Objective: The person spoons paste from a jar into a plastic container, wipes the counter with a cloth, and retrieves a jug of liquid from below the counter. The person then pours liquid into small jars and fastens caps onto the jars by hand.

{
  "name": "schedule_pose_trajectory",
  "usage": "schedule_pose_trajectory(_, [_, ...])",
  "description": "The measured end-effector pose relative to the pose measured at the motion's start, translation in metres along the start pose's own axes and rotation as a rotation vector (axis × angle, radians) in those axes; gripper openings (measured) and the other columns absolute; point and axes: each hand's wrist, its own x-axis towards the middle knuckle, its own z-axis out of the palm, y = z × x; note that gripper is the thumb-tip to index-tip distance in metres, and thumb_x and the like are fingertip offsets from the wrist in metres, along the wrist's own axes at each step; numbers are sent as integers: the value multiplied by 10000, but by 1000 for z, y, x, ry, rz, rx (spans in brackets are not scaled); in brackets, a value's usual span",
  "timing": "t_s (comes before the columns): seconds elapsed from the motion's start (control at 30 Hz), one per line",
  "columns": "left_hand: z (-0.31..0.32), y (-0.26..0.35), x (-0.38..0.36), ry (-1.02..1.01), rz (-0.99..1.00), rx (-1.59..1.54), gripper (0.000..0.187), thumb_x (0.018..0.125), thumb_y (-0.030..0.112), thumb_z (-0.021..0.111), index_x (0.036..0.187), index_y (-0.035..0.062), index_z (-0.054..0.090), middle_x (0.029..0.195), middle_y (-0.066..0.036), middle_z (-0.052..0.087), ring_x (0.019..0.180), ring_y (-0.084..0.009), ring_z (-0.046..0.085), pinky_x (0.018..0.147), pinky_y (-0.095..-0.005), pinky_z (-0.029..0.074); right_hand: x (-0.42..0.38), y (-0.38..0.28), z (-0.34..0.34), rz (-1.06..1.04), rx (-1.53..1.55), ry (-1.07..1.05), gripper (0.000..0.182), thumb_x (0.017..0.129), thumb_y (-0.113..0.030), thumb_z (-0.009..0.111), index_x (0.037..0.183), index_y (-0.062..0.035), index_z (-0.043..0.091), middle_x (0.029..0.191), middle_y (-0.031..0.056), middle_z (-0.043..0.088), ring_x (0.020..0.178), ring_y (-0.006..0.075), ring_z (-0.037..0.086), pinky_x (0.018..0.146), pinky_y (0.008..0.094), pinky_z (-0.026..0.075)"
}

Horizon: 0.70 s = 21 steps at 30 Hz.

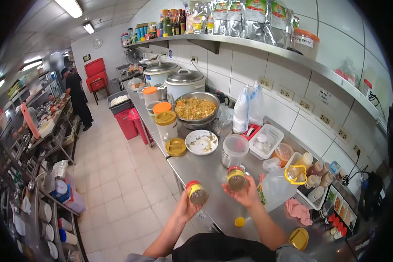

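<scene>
In my left hand (187, 210) is a small spice jar (198, 195), its fingers wrapped round the sides; the jar has a red and yellow label and greyish-brown contents. My right hand (244, 194) grips a similar spice jar (236, 180), tilted, a little higher and to the right. Both jars are above the steel counter's front edge. Below them a small yellow cap (239, 222) lies on the counter. Just beyond the right jar stands a clear plastic tub (235, 152). A white bowl (201, 142) with food residue sits behind the left jar, beside a gold lid (176, 147).
A metal bowl of cooked food (196, 109) and rice cookers (185, 83) stand further along the counter. To the right are a large clear jug (277, 190), a pink cloth (298, 211) and sauce bottles (314, 181). A person (75, 98) in dark clothes stands across the aisle.
</scene>
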Motion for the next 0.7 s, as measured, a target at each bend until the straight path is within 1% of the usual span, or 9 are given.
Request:
schedule_pose_trajectory(0.1, [21, -7, -13, 20, 10, -38, 549, 1019, 560, 434, 1342, 129, 536, 1233, -207, 654, 1024, -231, 677, 741, -282, 561, 4, 1, -14, 16, 142, -115, 497, 978, -420, 477, 1336, -80, 535, 1211, 156, 628, 1137, 383, 613, 858, 430, 557])
schedule_pose_trajectory(0.17, [-16, -19, 5, -90, -35, -47, 534, 1017, 538, 447, 1338, 122, 539, 1216, -190, 663, 1032, -246, 682, 732, -275, 562, 26, 4, -39, 68, 238, -122, 481, 978, -422, 474, 1329, -99, 537, 1214, 146, 636, 1132, 361, 623, 771, 384, 572])
schedule_pose_trajectory(0.2, [-19, -18, 9, -49, -65, -77, 532, 1015, 537, 450, 1332, 119, 544, 1209, -189, 666, 1030, -247, 684, 725, -274, 563, 29, 8, -34, 60, 187, 50, 472, 963, -463, 492, 1283, -123, 563, 1152, 130, 661, 1027, 331, 670, 671, 351, 556])
schedule_pose_trajectory(0.33, [34, 1, -6, 44, 26, 45, 564, 996, 573, 466, 1266, 91, 585, 1132, -183, 694, 976, -238, 698, 698, -276, 565, -12, 22, 20, -26, -311, 22, 450, 955, -487, 506, 1212, -129, 598, 967, 82, 686, 808, 267, 710, 581, 342, 523])
schedule_pose_trajectory(0.43, [-2, -14, -11, 112, -45, 30, 583, 995, 589, 449, 1286, 101, 579, 1113, -176, 700, 972, -263, 704, 703, -296, 573, 15, 24, -41, -56, -236, 324, 525, 962, -498, 454, 1261, -83, 572, 982, 106, 690, 814, 284, 715, 552, 335, 543])
schedule_pose_trajectory(0.53, [21, -7, -17, 200, -38, -23, 604, 999, 602, 423, 1293, 97, 576, 1119, -179, 697, 951, -254, 700, 683, -293, 563, -31, 34, -3, -75, -286, 205, 438, 962, -489, 484, 1133, -101, 594, 909, 78, 688, 780, 267, 710, 569, 320, 519])
schedule_pose_trajectory(0.57, [42, 4, -35, 85, -82, 122, 618, 992, 626, 419, 1289, 108, 579, 1132, -167, 693, 963, -241, 689, 709, -300, 555, -40, 37, 7, -98, -303, 166, 419, 960, -492, 497, 1080, -106, 604, 889, 69, 689, 765, 253, 708, 581, 313, 507])
schedule_pose_trajectory(0.63, [14, 0, -25, 70, -122, 141, 505, 971, 569, 539, 1267, 164, 595, 1094, -27, 702, 903, -175, 693, 671, -294, 552, -37, 39, -9, -140, -311, 288, 402, 960, -469, 494, 1160, -129, 572, 913, 66, 688, 758, 249, 706, 532, 323, 505])
schedule_pose_trajectory(0.7, [-11, -18, -26, 130, -157, 52, 511, 974, 565, 535, 1277, 156, 588, 1103, -33, 700, 905, -178, 692, 654, -284, 547, -16, 37, -65, -26, -160, 342, 419, 954, -459, 494, 1243, -159, 539, 956, 65, 685, 756, 246, 706, 499, 330, 502])
